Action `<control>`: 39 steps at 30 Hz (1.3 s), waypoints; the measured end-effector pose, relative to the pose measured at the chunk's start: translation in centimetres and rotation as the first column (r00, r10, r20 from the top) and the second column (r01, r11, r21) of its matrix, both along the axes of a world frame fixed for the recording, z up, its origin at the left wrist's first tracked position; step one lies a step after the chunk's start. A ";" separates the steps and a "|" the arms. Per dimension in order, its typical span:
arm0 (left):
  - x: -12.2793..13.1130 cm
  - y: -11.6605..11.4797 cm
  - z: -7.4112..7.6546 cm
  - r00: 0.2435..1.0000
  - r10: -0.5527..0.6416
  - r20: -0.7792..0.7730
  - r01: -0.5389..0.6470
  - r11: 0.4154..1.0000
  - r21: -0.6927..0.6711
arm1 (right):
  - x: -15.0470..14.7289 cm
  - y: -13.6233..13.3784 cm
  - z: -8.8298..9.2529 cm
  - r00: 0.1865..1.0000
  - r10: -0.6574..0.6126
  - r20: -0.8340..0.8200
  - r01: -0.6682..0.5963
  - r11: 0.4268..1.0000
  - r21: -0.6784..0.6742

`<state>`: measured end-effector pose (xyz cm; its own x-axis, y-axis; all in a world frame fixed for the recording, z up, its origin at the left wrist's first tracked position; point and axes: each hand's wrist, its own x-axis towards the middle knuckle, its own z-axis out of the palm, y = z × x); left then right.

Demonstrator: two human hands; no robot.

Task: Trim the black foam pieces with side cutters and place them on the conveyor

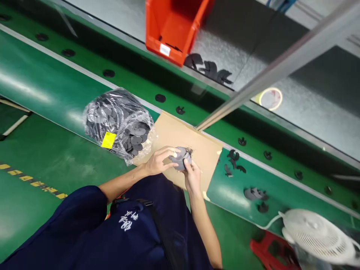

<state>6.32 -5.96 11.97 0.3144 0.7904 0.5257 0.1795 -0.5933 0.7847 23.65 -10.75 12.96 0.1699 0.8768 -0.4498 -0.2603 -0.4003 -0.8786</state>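
Over a sheet of brown cardboard (165, 131), both hands grip a dark grey, flat rounded foam-like piece (177, 160). My left hand (159, 160) pinches its left side between thumb and fingers. On the right side, my right hand (192, 176) has its thumb on top, with the other fingers partly hidden. Small black bits (189, 150) lie on the cardboard just beyond the piece. A clear plastic bag (112, 108) full of similar dark grey discs (137, 139) lies left of the cardboard, its mouth towards my hands.
Dark discs (160, 98) and notched pieces (242, 141) sit spaced along the green belt (197, 122). Stacked pieces (254, 194) and curved offcuts (233, 163) lie on the right. A red bin (171, 33), tape roll (270, 98), metal post (270, 63) and white fan (317, 234) stand around.
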 end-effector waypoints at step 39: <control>0.2 -0.5 2.6 0.991 0.132 -0.004 -0.126 0.934 -0.335 | -0.4 -1.9 1.3 0.996 -0.037 0.076 0.028 0.992 0.120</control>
<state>6.52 -6.49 14.59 0.1906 0.9545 0.2294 0.2211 -0.2694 0.9373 23.29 -12.68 14.26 0.2298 0.9167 -0.3268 -0.2000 -0.2841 -0.9377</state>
